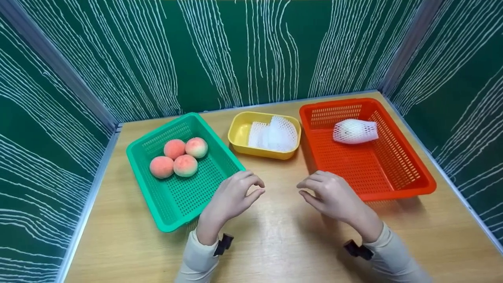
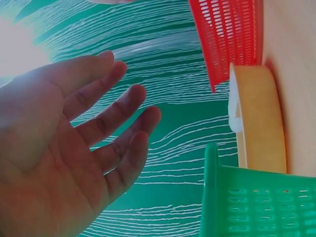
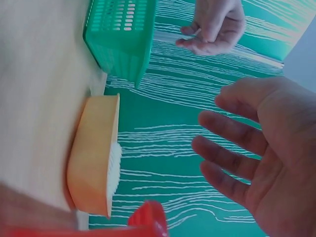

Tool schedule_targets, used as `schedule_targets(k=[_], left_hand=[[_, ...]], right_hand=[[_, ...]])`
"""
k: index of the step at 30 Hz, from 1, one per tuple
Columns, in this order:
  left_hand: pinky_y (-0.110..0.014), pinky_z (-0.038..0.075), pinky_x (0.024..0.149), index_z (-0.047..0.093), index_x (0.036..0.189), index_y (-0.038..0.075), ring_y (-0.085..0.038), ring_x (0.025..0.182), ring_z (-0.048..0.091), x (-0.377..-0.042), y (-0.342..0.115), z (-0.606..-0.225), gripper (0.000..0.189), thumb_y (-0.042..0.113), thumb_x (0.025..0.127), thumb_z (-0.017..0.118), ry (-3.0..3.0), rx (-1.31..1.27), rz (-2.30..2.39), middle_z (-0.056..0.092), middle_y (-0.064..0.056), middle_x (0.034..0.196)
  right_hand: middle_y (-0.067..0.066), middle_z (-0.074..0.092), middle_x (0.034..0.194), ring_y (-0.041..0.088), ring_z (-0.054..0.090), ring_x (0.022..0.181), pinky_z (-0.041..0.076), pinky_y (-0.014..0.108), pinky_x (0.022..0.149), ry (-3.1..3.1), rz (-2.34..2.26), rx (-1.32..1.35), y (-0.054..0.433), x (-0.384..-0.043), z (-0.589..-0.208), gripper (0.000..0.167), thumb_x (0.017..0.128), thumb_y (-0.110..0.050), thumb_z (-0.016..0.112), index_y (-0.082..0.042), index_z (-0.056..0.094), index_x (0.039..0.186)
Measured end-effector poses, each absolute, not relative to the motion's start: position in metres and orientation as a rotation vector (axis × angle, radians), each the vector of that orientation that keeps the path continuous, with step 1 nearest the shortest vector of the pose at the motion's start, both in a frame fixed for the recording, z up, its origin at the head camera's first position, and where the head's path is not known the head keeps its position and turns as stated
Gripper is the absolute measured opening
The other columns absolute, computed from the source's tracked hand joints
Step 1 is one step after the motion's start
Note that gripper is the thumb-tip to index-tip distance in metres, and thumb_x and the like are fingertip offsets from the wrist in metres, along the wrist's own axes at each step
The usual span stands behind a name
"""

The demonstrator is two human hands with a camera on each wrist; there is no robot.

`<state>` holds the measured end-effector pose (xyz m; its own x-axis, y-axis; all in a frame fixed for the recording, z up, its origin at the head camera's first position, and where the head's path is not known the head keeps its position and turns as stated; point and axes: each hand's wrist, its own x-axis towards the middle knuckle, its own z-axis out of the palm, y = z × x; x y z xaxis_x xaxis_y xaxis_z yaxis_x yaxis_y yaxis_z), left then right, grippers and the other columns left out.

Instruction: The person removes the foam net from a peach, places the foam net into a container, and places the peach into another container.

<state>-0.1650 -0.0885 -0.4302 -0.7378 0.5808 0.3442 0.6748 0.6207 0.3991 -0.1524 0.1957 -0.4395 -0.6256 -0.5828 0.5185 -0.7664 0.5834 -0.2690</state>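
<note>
My left hand (image 1: 235,193) hovers by the right edge of the green basket (image 1: 159,214), its fingers loosely bent around nothing. Several pink and cream peaches (image 1: 185,165) lie together in that basket. Over the front left corner of the red basket (image 1: 422,188), my right hand (image 1: 331,194) is held up with relaxed, slightly curved fingers, also without anything in it. One pale round fruit in a white foam net (image 1: 355,131) lies in the red basket. Both wrist views show bare palms, the left hand (image 2: 84,138) and the right hand (image 3: 266,153) each with fingers apart.
Between the two baskets, toward the back, stands a small yellow basin (image 1: 240,131) holding white foam nets (image 1: 275,135). Green panels (image 1: 271,51) with white wavy lines wall the wooden table (image 1: 271,243) at the back and sides. Dark wrist cameras (image 1: 358,250) sit on the sleeves.
</note>
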Motion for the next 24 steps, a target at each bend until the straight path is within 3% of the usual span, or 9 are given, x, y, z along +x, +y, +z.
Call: schedule_targets(k=[7,17,24], left_hand=[[-0.027,0.050,0.077,0.071,0.096,0.015,-0.012,0.090,0.060,-0.166,-0.084,-0.436,0.013,0.027,0.094,0.064,-2.682,-1.091,-0.803,0.064,0.004,0.095],[-0.027,0.049,0.080,0.071,0.099,0.016,-0.012,0.093,0.061,-0.166,-0.063,-0.440,0.015,0.028,0.095,0.064,-2.671,-1.183,-0.755,0.065,0.005,0.098],[-0.025,0.048,0.086,0.071,0.106,0.016,-0.013,0.096,0.060,-0.167,-0.039,-0.444,0.018,0.027,0.094,0.064,-2.601,-1.304,-0.706,0.064,0.004,0.103]], right_hand=[[-0.004,0.069,0.093,0.009,0.059,0.083,0.053,0.029,0.073,-2.672,0.623,0.927,0.212,-0.157,-0.418,0.017,0.084,-0.020,0.077,-0.016,0.074,0.100],[0.006,0.068,0.107,0.023,0.064,0.097,0.054,0.044,0.083,-2.961,0.526,0.695,0.245,-0.189,-0.377,0.035,0.085,-0.024,0.076,-0.009,0.068,0.116],[0.007,0.067,0.100,0.025,0.061,0.089,0.052,0.045,0.082,-3.067,0.533,0.625,0.271,-0.234,-0.373,0.025,0.088,-0.019,0.072,-0.007,0.068,0.110]])
